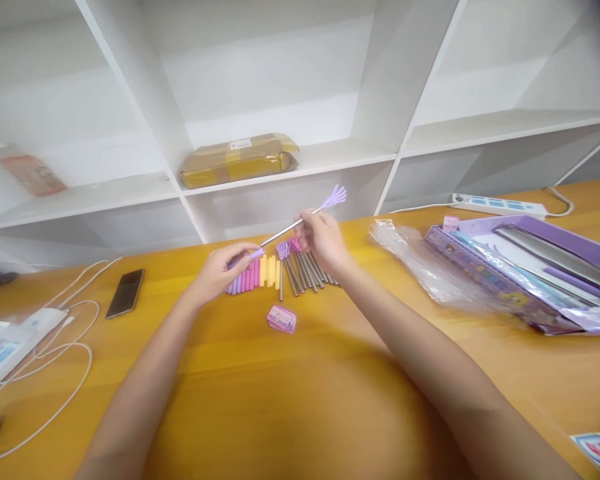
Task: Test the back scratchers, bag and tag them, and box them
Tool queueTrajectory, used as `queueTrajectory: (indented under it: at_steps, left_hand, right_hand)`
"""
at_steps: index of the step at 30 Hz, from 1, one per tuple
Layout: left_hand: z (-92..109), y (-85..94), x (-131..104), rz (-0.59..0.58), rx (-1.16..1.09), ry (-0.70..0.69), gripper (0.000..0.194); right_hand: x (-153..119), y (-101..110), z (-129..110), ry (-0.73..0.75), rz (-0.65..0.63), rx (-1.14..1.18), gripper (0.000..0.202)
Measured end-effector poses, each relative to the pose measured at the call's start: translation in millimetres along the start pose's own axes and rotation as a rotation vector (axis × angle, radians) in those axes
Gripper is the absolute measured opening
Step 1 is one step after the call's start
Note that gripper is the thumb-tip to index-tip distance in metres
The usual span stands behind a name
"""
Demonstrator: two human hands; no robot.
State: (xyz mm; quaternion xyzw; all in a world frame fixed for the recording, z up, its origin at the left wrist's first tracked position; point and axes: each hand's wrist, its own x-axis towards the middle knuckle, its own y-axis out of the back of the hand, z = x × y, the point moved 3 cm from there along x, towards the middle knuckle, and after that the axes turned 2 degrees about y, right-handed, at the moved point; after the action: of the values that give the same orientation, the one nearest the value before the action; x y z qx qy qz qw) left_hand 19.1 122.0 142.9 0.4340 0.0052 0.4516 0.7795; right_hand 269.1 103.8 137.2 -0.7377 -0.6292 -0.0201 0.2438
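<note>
A back scratcher (286, 231) with a light purple hand-shaped head slants up to the right above the table. My left hand (219, 270) is closed on its purple handle at the lower end, where the metal rod meets it. Nearer the head, my right hand (323, 240) pinches the rod. Below lie a row of pink and purple handles (250, 275), a few yellow handles (271, 270), and several metal rods (305, 273), some with purple or pink hand-shaped heads. A small stack of pink cards (281, 319) lies in front of them.
At right, an open purple box (523, 300) holds more rods, beside clear plastic bags (420, 260). A phone (125, 293), white cables and a power strip (23, 347) lie left. Another power strip (500, 205) is behind the box. A taped parcel (237, 160) sits on the shelf.
</note>
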Motion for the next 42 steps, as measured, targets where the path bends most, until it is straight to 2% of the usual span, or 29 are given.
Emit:
queueTrajectory:
  at_steps: [5, 9, 18, 23, 32, 42]
  left_hand:
    - [16, 2.8, -2, 0.026, 0.061, -0.040, 0.035]
    - [20, 6.6, -3, 0.065, 0.032, -0.073, 0.032]
    - [19, 16.2, -6, 0.097, -0.077, -0.081, 0.032]
    - [21, 15.9, -10, 0.123, -0.089, -0.089, 0.034]
    - [39, 19.9, -11, 0.186, 0.038, -0.134, 0.024]
    - [36, 17.5, -12, 0.204, 0.039, -0.133, 0.021]
  right_hand:
    - [-5, -2, -10, 0.090, -0.055, -0.023, 0.038]
    - [-12, -7, -15, 0.145, -0.100, -0.038, 0.041]
    - [-18, -6, -23, 0.222, -0.019, 0.007, 0.043]
    - [-20, -8, -23, 0.200, -0.049, 0.015, 0.043]
    - [-24, -9, -24, 0.228, -0.068, 0.033, 0.039]
    - [-25, -12, -24, 0.219, -0.112, -0.017, 0.046]
